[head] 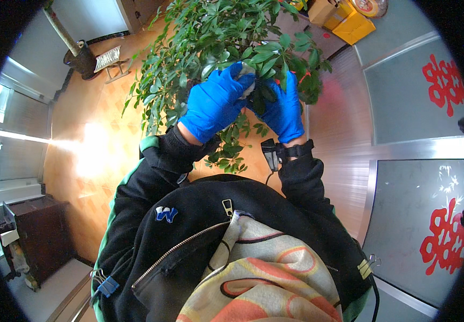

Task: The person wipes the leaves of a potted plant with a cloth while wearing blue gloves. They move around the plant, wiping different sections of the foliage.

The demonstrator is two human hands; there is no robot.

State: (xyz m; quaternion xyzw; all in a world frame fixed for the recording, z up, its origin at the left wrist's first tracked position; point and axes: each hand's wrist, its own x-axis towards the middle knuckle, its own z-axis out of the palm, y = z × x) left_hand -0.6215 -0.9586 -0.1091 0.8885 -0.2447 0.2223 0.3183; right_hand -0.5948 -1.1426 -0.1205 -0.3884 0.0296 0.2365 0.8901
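A leafy green potted-type plant [216, 44] with clusters of oval leaves fills the space before me. My left hand [218, 100], in a blue disposable glove, grips a crumpled whitish cloth [248, 82] against the foliage. Close beside it, my right hand [282, 108] wears a matching glove and is among the leaves on the plant's right side. Dark leaves [262, 98] lie in front of its palm and hide some of its fingers, so its hold is unclear. The plant's base is hidden by foliage.
A sliding-door panel [413, 100] with red paper cut-outs stands on the right. Yellow boxes [352, 26] sit at the upper right. At the upper left are a dark plant pot [81, 60] and a folding stool [109, 60]. A dark cabinet [43, 237] stands lower left.
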